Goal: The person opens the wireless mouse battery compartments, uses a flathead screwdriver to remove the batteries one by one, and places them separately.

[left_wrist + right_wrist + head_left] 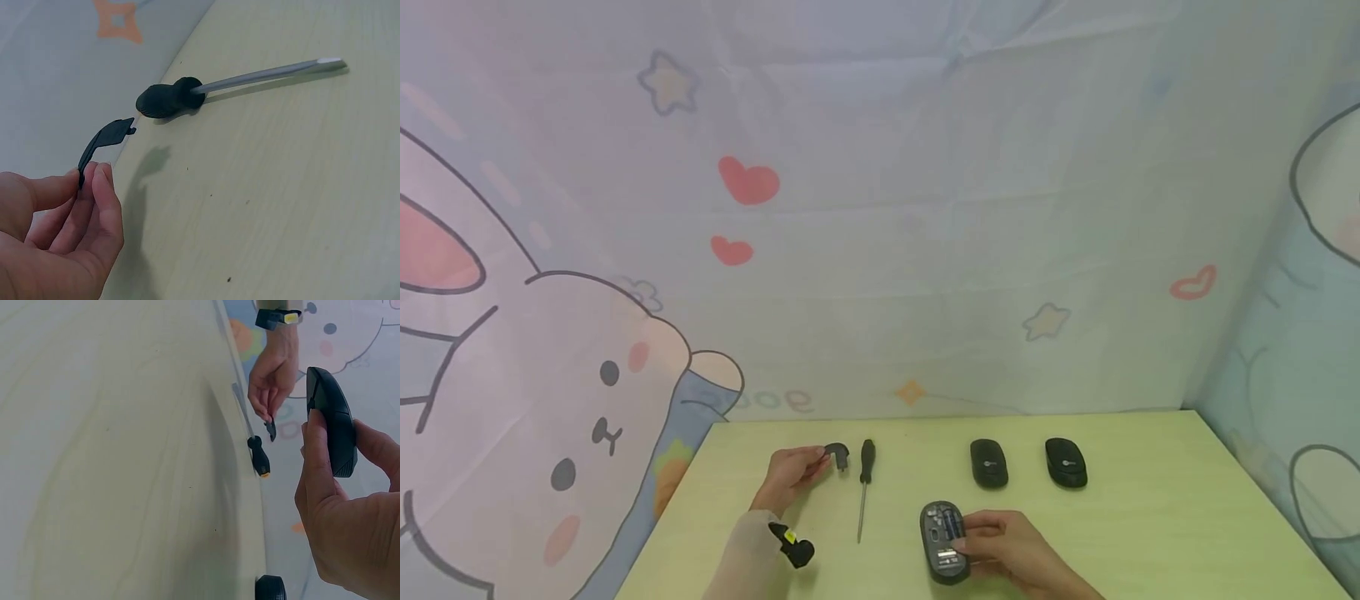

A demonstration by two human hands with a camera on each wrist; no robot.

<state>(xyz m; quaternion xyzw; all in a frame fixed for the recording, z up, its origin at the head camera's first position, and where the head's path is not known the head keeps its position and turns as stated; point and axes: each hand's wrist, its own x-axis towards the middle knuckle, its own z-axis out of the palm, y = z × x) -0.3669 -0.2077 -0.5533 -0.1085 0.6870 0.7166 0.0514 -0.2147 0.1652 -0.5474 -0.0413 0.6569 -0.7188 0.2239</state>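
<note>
Thumb and fingers of the left hand (790, 475) pinch a curved black cover (112, 133) near a flat-blade screwdriver (867, 462); those of the right hand (1006, 542) clamp a computer mouse (936, 546), battery bay (952, 523) exposed, above the table (1135, 533). Two black mice (989, 465) (1066, 463) lie beyond.

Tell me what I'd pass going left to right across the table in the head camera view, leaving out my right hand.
Left hand, small dark curved piece, screwdriver, mouse with its underside showing, first black mouse, second black mouse.
</note>
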